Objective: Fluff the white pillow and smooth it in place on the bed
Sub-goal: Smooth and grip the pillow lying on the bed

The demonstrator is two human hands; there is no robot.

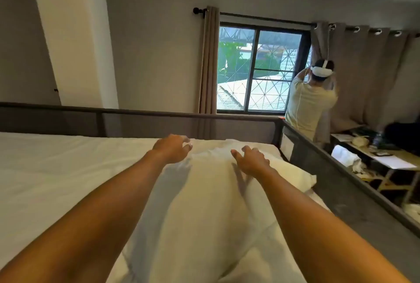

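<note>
A long white pillow (204, 203) lies on the white-sheeted bed (56, 169), running away from me toward the far right corner. Both my arms stretch out over it. My left hand (172, 147) hovers at the pillow's far left edge, fingers spread and curled downward, holding nothing. My right hand (251, 161) is over the pillow's far right part, fingers apart, just above or lightly touching the fabric. Shadows of both hands fall on the pillow.
A dark grey headboard (136, 121) and side rail (341, 180) frame the bed. Behind are a window (259, 69) and brown curtains (368, 73). A person (309, 103) in a headset stands at the curtain. At right, a low table (381, 160) holds papers and clutter.
</note>
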